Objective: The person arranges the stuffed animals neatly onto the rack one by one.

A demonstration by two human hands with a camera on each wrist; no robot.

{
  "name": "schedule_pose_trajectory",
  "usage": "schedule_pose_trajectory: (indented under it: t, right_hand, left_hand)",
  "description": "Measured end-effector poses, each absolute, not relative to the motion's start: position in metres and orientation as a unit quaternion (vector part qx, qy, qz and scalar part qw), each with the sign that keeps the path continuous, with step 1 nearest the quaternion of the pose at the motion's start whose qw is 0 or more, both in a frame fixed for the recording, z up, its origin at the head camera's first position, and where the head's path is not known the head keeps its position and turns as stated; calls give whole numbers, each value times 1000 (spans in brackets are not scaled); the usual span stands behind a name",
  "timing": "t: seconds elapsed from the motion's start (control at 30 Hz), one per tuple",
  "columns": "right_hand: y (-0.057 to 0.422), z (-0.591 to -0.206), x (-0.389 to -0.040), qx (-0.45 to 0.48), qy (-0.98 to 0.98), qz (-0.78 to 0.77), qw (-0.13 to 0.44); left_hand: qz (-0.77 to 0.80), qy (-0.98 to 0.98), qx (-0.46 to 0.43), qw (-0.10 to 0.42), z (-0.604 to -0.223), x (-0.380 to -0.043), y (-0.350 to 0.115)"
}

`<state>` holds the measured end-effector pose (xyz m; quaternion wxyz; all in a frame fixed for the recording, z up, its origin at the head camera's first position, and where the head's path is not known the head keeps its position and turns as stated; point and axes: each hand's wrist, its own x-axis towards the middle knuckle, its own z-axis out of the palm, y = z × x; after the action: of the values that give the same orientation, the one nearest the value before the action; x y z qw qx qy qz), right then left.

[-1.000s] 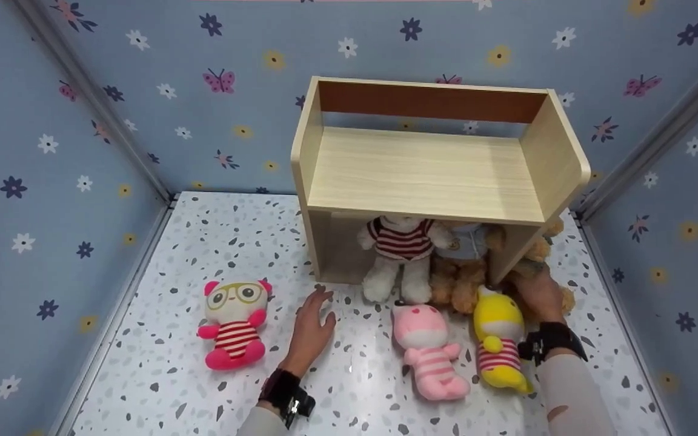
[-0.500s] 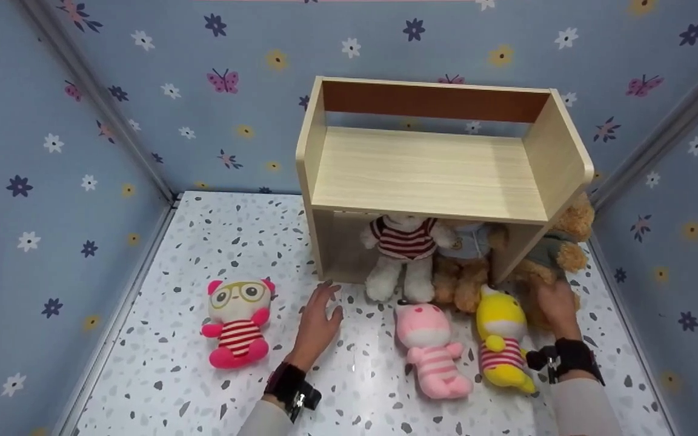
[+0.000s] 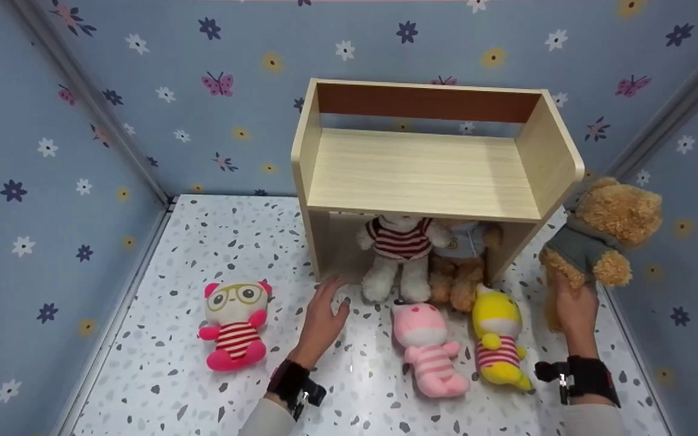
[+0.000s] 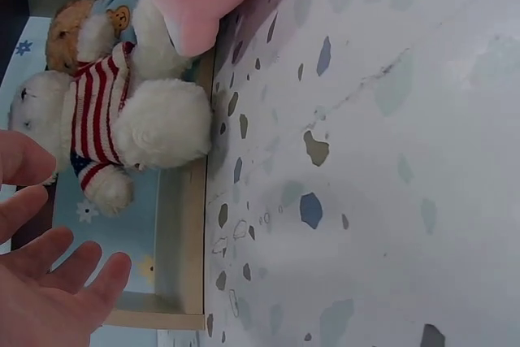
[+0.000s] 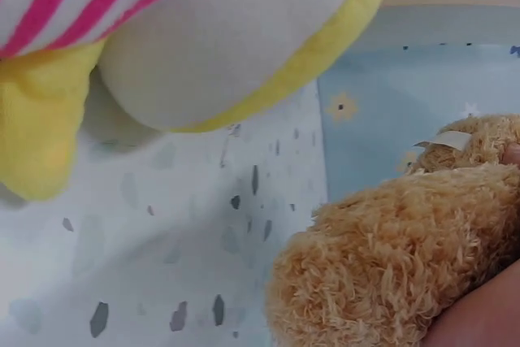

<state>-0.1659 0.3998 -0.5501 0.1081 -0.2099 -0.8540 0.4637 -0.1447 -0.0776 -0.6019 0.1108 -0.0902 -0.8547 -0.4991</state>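
Observation:
My right hand (image 3: pixel 576 309) holds a brown teddy bear (image 3: pixel 585 251) in a grey-green shirt low on its body, to the right of the wooden shelf (image 3: pixel 425 175). The bear tilts with its head to the upper right. In the right wrist view, a furry limb of the teddy bear (image 5: pixel 390 258) hides most of the hand (image 5: pixel 487 310). My left hand (image 3: pixel 323 318) is near the shelf's front left corner with fingers spread, holding nothing. In the left wrist view, the left hand (image 4: pixel 57 270) is in front of the shelf's lower compartment.
A white bear (image 3: pixel 400 254) in a striped sweater and a brown bear (image 3: pixel 459 260) in light blue sit in the lower compartment. On the speckled surface lie a pink plush (image 3: pixel 428 351), a yellow plush (image 3: pixel 499 339) and a panda plush (image 3: pixel 235 324). Patterned walls (image 3: pixel 228 121) enclose the space.
My right hand has drawn the teddy bear out from beside the shelf toward the right, and its head and shirt now show. The left hand has shifted only slightly.

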Motion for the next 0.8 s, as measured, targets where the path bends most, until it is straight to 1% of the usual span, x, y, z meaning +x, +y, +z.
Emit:
schedule_pose_trajectory:
  t: [0.17,0.27,0.43,0.6,0.67,0.8]
  right_hand:
    - [391,-537,-157,-190,-839,475,188]
    - [384,-532,-151,-173,-832,479,223]
    - [374,-523,-143,-149,-826,478,259]
    - [362,-515,-134,-166,-812,485,278]
    - [356,-513,-131,-161,-801,494,297]
    - [347,-511,-127,-119,-779,503,355]
  left_hand:
    - [-506,-853,-85,94,-592,-145,-73]
    - [-512,-850,-88,84,-587,-146,-70]
    - [-522,-843,-98,85,-578,-147,-62]
    - [-535,-834,-110,75,-567,-149,-49]
    - [-538,-831,-117,75,-562,-149,-44]
    - [-533,-835,-117,73,-554,-148,-37]
